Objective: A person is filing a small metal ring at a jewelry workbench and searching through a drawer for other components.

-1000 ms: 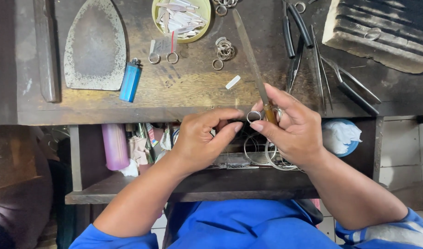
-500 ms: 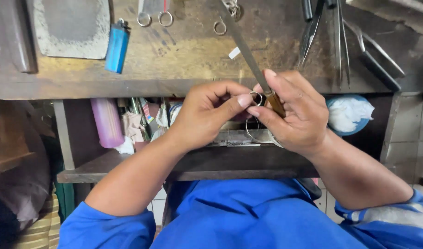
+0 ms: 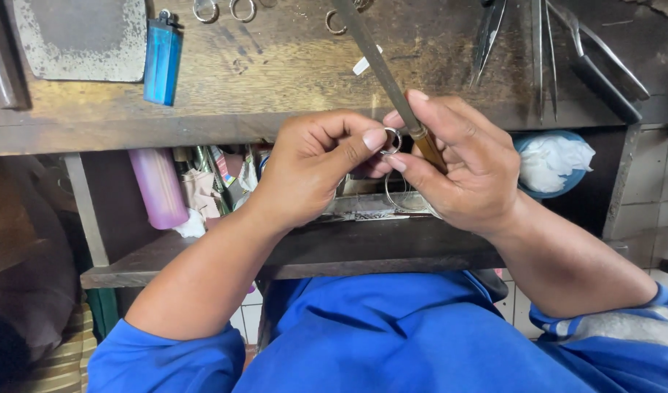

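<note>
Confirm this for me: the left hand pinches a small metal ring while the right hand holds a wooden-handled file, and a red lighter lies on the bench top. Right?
Not quite. The head view shows the lighter is blue, not red. The rest holds: the left hand pinches the ring and the right hand holds the file.

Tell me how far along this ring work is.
Done, it seems: several formed metal rings lie on the wooden bench. In hand: the left hand pinches a small ring while the right hand holds a long file against it. Whether more remains, the view cannot settle.
</note>
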